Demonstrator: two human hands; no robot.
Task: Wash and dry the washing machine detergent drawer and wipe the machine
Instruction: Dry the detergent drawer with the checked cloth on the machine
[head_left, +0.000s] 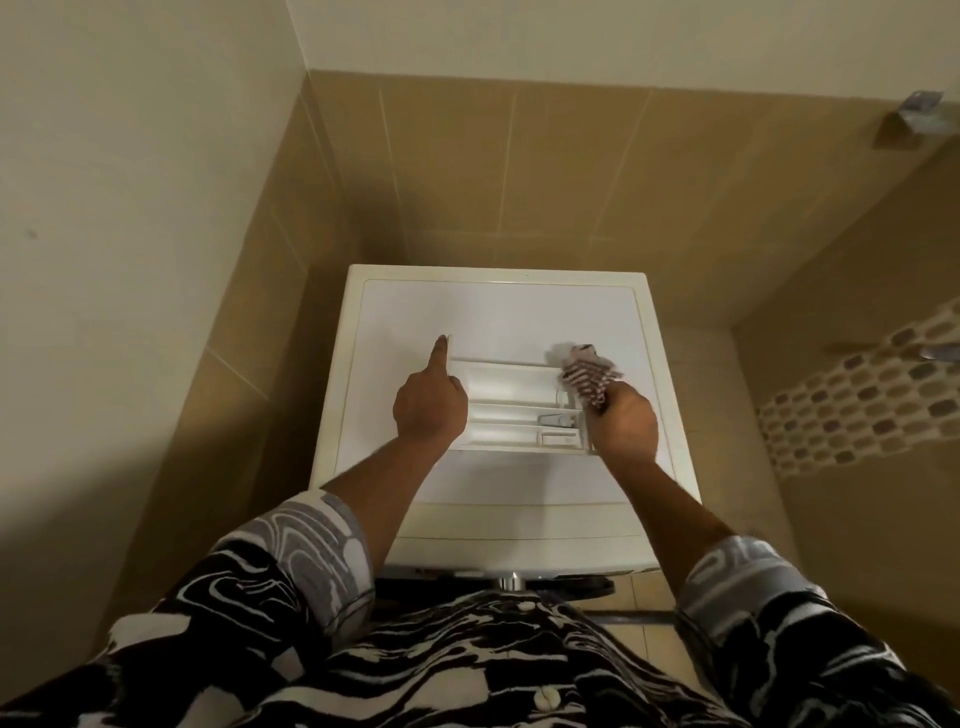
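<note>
1. I am looking down on a white washing machine (415, 312) that is standing in a corner between beige tiled walls (519, 171).
2. The white drawer (509, 384) is lying flat on top of the machine, out of its slot, with its long side running left to right and its open compartments facing up.
3. The left hand (430, 410) is sitting at the drawer's left end. Its index finger (440, 358) is pointing straight out along that end, reaching the far left corner, while the other fingers are curling in against the drawer's edge, so the grip is pressing together on the drawer there.
4. The right hand (626, 421) is working at the drawer's right end. Its grip is pinching a bunched striped cloth (584, 376), and the cloth is lying over the drawer's far right corner and touching the machine's top just beyond it.
5. Both forearms are reaching forward over the machine's front edge, coming out of black-and-white patterned sleeves (311, 545).
6. On the right wall a band of small mosaic tiles (857, 405) is running across, and a small metal fitting (914, 117) is hanging high in the upper right corner; it is too blurred for me to tell more.
</note>
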